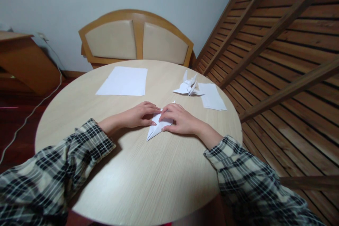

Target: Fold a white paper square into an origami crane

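Note:
A white folded paper [158,126] lies on the round table, narrowing to a point towards me. My left hand [137,114] rests at its left edge, thumb and fingertips holding it against the tabletop. From the other side my right hand [180,118] curls over the paper, with its thumb near the lower right edge and its fingers on top. Both hands cover much of the paper's middle, and a small tip shows beyond the right fingers. Folded white paper cranes [188,86] sit farther back on the right.
A stack of white sheets [124,81] lies at the back left of the pale round table [148,176]. Smaller white sheets [213,97] are by the right edge. Behind stands a wooden headboard [139,39]; a slatted wooden panel [280,60] leans along the right.

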`<state>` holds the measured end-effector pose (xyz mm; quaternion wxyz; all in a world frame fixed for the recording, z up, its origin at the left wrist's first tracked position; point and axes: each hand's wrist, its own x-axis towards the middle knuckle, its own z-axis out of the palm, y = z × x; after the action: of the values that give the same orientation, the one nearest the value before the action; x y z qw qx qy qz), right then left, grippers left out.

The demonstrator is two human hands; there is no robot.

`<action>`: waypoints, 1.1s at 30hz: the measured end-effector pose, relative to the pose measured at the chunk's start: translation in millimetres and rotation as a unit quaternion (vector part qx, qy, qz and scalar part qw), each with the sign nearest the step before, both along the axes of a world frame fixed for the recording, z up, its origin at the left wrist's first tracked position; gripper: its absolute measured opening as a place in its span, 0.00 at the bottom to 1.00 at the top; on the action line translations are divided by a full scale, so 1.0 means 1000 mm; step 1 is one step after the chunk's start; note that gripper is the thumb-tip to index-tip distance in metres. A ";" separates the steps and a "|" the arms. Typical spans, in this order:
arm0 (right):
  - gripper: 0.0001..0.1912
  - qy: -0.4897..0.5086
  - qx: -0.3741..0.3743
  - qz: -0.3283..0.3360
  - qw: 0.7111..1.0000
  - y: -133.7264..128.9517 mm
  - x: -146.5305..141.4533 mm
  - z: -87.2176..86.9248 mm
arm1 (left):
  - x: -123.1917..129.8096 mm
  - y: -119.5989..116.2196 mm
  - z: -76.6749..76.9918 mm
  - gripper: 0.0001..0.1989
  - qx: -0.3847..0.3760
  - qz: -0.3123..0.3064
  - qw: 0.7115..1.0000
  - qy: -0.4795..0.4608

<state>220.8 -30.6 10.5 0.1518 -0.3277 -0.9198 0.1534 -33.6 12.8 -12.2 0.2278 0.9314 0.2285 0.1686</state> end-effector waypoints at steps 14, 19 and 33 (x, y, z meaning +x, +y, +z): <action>0.09 0.035 -0.014 0.026 0.999 0.010 -0.006 -0.016 | 0.003 -0.011 0.008 0.15 -0.019 -0.005 1.000 0.003; 0.06 0.037 -0.011 0.026 0.999 0.010 -0.006 -0.019 | -0.003 -0.015 0.015 0.19 -0.060 -0.029 0.997 0.029; 0.10 0.037 -0.010 0.016 0.999 0.011 -0.007 -0.022 | 0.008 -0.022 0.010 0.28 -0.031 0.011 0.999 0.042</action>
<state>213.7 -19.3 -11.3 0.1795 -0.3091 -0.9170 0.1770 -25.6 -9.4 -1.8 0.2448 0.9276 0.2533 0.1246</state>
